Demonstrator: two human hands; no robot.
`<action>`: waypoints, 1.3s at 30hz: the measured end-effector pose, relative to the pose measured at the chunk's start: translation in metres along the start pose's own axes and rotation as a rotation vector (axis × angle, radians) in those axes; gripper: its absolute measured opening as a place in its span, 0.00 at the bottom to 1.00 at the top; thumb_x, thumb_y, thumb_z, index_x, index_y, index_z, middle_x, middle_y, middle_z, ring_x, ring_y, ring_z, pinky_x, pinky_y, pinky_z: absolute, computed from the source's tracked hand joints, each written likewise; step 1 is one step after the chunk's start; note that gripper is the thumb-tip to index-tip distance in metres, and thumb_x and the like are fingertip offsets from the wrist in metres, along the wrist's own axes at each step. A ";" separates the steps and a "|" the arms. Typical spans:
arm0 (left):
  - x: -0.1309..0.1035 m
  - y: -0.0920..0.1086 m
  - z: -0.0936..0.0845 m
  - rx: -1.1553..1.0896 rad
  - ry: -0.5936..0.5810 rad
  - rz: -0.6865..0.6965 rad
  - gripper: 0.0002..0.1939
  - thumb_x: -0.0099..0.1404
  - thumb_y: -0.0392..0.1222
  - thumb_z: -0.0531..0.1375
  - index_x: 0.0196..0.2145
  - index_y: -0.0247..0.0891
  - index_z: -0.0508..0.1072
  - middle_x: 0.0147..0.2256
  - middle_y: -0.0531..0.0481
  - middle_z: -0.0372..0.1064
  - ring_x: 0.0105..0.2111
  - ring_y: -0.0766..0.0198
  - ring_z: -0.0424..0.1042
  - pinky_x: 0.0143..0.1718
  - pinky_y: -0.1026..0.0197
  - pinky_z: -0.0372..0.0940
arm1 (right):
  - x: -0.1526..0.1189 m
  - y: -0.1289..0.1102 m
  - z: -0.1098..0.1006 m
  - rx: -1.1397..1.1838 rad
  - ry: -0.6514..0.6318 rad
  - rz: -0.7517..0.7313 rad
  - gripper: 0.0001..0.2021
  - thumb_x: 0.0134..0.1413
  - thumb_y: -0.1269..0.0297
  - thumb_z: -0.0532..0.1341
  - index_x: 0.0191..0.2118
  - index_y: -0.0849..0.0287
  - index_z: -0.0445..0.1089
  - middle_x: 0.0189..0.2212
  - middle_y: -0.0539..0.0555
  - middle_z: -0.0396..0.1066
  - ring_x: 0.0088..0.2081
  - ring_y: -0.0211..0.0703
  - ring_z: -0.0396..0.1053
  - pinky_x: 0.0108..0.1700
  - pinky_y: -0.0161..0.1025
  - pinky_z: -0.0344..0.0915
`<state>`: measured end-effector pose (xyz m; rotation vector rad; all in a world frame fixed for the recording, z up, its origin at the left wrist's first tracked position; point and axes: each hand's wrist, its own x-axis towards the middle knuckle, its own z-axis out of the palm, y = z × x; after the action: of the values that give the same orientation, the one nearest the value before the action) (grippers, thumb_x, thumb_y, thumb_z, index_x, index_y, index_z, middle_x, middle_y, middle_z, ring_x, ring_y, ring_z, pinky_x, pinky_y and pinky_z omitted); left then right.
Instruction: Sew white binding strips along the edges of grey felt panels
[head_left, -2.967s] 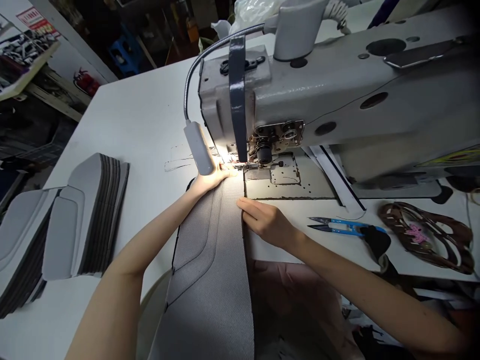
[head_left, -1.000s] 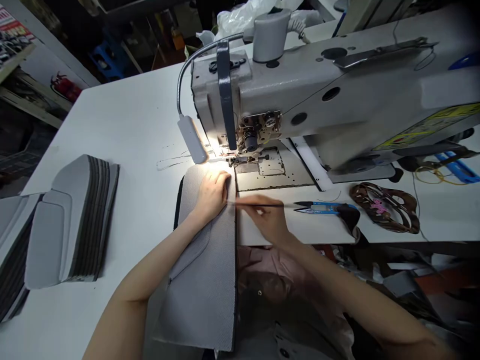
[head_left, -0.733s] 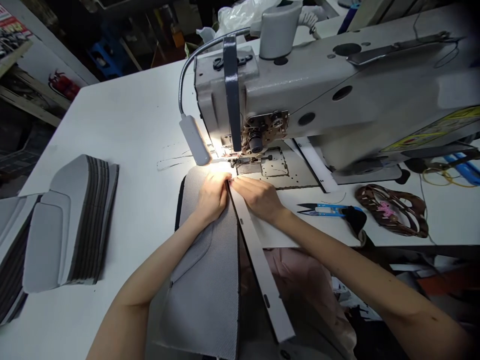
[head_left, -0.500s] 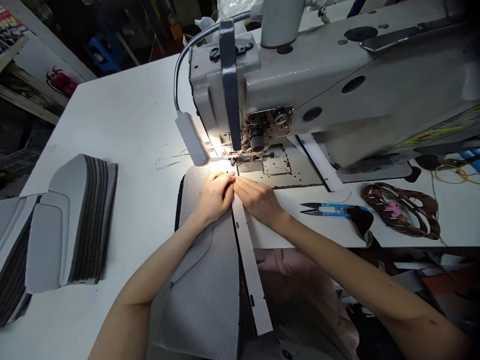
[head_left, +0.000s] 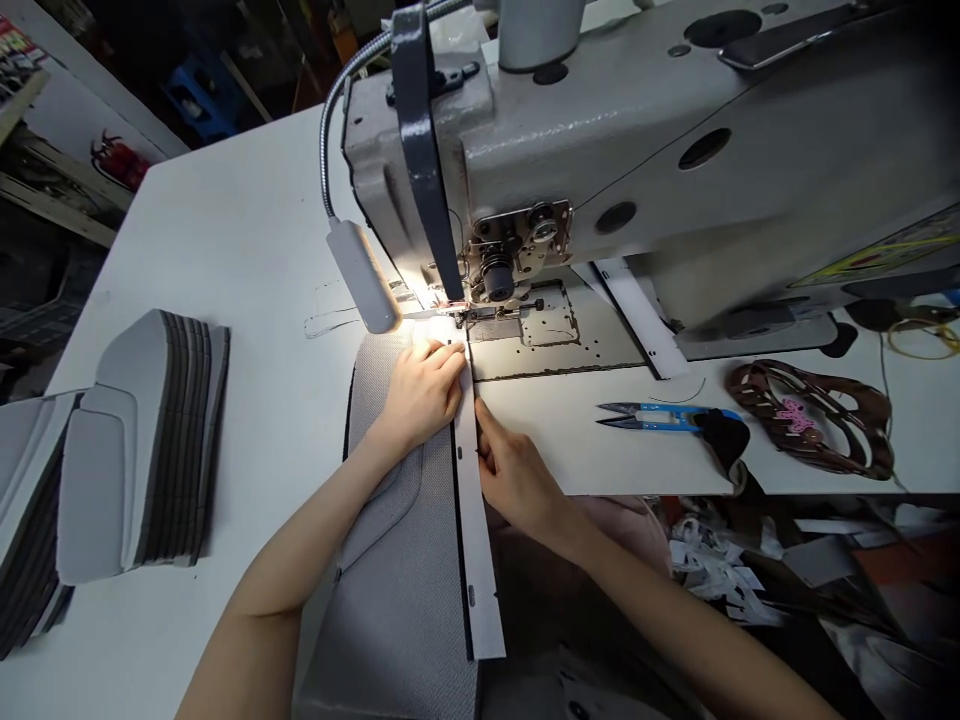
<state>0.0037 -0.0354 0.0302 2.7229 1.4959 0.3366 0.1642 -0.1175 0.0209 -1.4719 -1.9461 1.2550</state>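
A large grey fabric panel (head_left: 405,590) lies under the head of a sewing machine (head_left: 600,120) and hangs down toward me. Along its right edge runs a narrow white strip (head_left: 472,520) with small dark slots. My left hand (head_left: 424,392) presses on the panel and the strip's upper end, fingers together, just in front of the lit needle area. At the strip's right edge is my right hand (head_left: 517,475), its index finger extended against the strip and the other fingers curled; part of them is hidden.
Stacked grey panels (head_left: 142,450) stand at the left. A lamp (head_left: 364,278) hangs beside the machine head. Blue-handled snips (head_left: 660,416) and a brown hair clip (head_left: 810,420) lie on the right. Another white strip (head_left: 637,315) sits under the machine arm.
My right hand has moved down along the strip, away from my left fingertips. The strip's lower end has swung left over the panel. The view has shifted slightly.
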 end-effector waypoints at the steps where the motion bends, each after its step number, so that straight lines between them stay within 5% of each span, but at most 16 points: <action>1: 0.000 0.000 0.000 0.002 -0.005 0.008 0.09 0.67 0.33 0.52 0.41 0.40 0.71 0.52 0.48 0.74 0.48 0.49 0.69 0.43 0.48 0.64 | 0.000 0.002 0.001 0.036 0.007 0.007 0.34 0.54 0.77 0.51 0.69 0.71 0.52 0.24 0.51 0.70 0.24 0.43 0.65 0.29 0.38 0.64; 27: 0.009 -0.010 0.008 0.025 0.033 0.042 0.12 0.73 0.36 0.50 0.39 0.37 0.73 0.48 0.44 0.75 0.46 0.54 0.70 0.46 0.52 0.66 | 0.037 0.003 -0.006 -0.027 0.115 -0.024 0.31 0.54 0.75 0.52 0.66 0.68 0.59 0.23 0.51 0.69 0.26 0.42 0.66 0.37 0.38 0.67; 33: 0.021 -0.018 0.013 0.001 0.043 -0.014 0.13 0.74 0.38 0.49 0.39 0.37 0.74 0.45 0.43 0.75 0.47 0.53 0.71 0.48 0.51 0.66 | 0.017 -0.002 -0.003 0.031 0.015 0.028 0.32 0.60 0.71 0.50 0.69 0.77 0.49 0.24 0.53 0.68 0.26 0.43 0.65 0.35 0.40 0.68; 36: 0.022 -0.018 0.013 -0.011 0.050 -0.009 0.14 0.74 0.39 0.50 0.37 0.38 0.74 0.43 0.44 0.75 0.45 0.54 0.72 0.47 0.51 0.67 | 0.000 0.000 0.003 0.108 -0.055 0.055 0.37 0.59 0.71 0.52 0.72 0.75 0.41 0.26 0.55 0.70 0.27 0.44 0.67 0.32 0.39 0.68; 39: 0.013 -0.010 0.010 -0.021 0.075 0.025 0.13 0.74 0.39 0.50 0.36 0.38 0.74 0.42 0.45 0.76 0.43 0.56 0.72 0.45 0.53 0.68 | -0.004 0.003 0.007 0.120 -0.016 0.046 0.37 0.57 0.74 0.52 0.72 0.72 0.42 0.29 0.56 0.72 0.29 0.45 0.69 0.35 0.40 0.69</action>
<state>0.0039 -0.0178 0.0215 2.7444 1.4671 0.4574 0.1620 -0.1238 0.0158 -1.4583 -1.8230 1.3825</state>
